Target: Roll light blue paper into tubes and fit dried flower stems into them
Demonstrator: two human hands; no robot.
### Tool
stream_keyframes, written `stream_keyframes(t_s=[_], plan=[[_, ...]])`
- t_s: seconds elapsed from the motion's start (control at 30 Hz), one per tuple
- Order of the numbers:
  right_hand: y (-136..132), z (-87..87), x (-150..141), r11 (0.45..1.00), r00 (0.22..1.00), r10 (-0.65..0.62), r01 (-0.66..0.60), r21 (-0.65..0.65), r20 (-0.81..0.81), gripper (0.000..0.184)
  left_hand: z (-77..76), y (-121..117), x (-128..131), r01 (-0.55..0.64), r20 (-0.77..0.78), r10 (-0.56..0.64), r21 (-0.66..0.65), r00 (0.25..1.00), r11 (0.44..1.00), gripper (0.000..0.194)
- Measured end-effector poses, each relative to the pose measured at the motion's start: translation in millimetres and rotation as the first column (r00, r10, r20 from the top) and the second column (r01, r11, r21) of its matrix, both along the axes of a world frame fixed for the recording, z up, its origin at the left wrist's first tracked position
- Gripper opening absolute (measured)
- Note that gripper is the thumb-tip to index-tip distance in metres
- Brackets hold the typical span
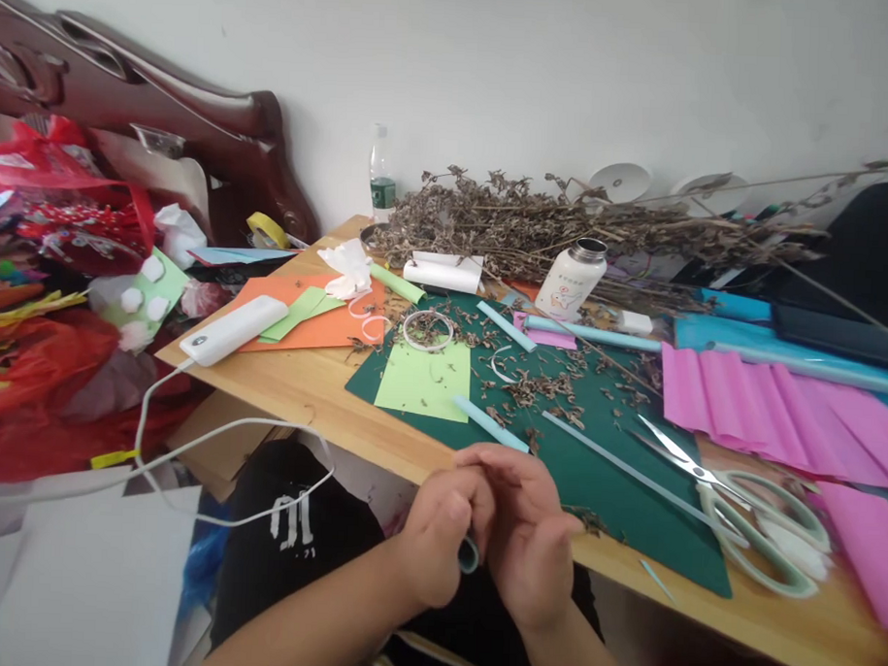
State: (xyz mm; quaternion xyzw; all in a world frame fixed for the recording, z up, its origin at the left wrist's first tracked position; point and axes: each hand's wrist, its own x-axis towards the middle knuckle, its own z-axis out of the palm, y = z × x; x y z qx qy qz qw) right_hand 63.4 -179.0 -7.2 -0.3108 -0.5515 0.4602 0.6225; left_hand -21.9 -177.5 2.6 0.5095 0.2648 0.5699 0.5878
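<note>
My left hand (444, 532) is closed around a small rolled paper tube (468, 555); only its round bluish end shows below the fingers. Cupped against the left hand's fingertips, my right hand (528, 540) is open, its thumb apart from the curved fingers. Just beyond my hands a light blue paper tube (490, 424) lies on the green cutting mat (418, 437). A second blue tube (506, 326) lies farther back. To the right, scissors (730, 489) with pale green handles rest partly open, near a thin translucent stick (621, 465).
Dried plant stems (506, 219) fill the back of the table. A white bottle (571, 279) stands before them. Pink crepe paper (768, 412) covers the right side. At left, a white power bank (232, 330) trails its cable (237, 423) past the table edge.
</note>
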Motion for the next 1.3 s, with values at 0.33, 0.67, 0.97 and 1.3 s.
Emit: stream_keyframes(t_s=[0.33, 0.67, 0.97, 1.3], plan=[[-6, -20.0, 14, 0.989, 0.714, 0.149, -0.104, -0.107, 0.685, 0.027, 18.2, 16, -18, 0.081, 0.518, 0.083, -0.287, 0.852, 0.954, 0.043], [-8, -21.4, 8, 0.976, 0.782, 0.217, -0.180, -0.123, 0.584, 0.041, 8.5, 15, -15, 0.160, 0.527, 0.016, -0.287, 0.849, 0.944, 0.063], [-6, -26.7, -1, 0.958, 0.374, -0.262, -0.012, 0.287, 0.890, 0.040, 7.7, 27, -30, 0.187, 0.629, 0.105, -0.380, 0.770, 0.906, 0.060], [0, -25.7, 7, 0.894, 0.261, -0.436, 0.014, 0.449, 0.861, 0.045, -7.5, 24, -33, -0.013, 0.336, 0.100, -0.252, 0.937, 0.968, 0.064]])
